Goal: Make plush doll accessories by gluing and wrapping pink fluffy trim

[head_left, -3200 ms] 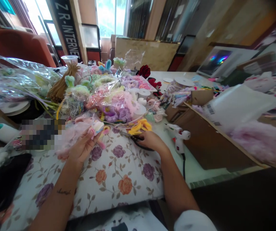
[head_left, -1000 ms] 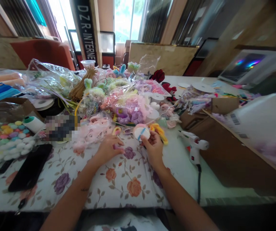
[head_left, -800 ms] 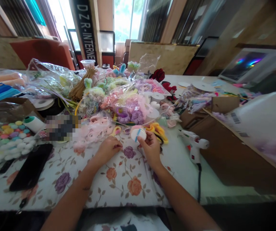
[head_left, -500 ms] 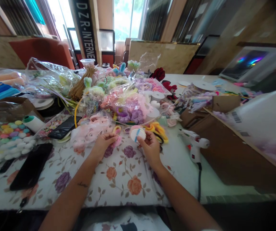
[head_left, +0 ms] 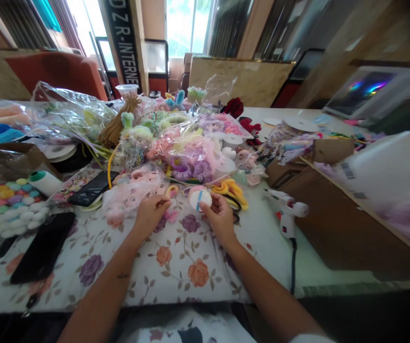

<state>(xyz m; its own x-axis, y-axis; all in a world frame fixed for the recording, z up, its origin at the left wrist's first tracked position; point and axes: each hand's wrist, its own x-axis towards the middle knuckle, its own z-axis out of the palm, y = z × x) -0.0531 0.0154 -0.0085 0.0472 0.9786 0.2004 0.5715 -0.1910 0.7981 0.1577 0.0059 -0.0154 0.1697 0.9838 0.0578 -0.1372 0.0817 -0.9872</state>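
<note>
My right hand is closed on a small round white and pink piece with a blue stripe, held upright just above the floral tablecloth. My left hand is curled with fingers pinched on something small that I cannot make out. A small pink piece lies on the cloth just right of it. A clear bag of pink fuzzy flowers lies right behind the left hand. Yellow pipe-cleaner loops and black scissors handles lie just beyond the right hand.
A white glue gun with a black cord lies right of my hands, beside an open cardboard box. Two black phones and a tray of pastel pompoms are at left. Bags of craft flowers crowd the table behind.
A second ago the left hand lay on the cloth; it has lifted and pinched at the pink bag's edge. The right hand has kept hold of the round piece, drifting slightly left.
</note>
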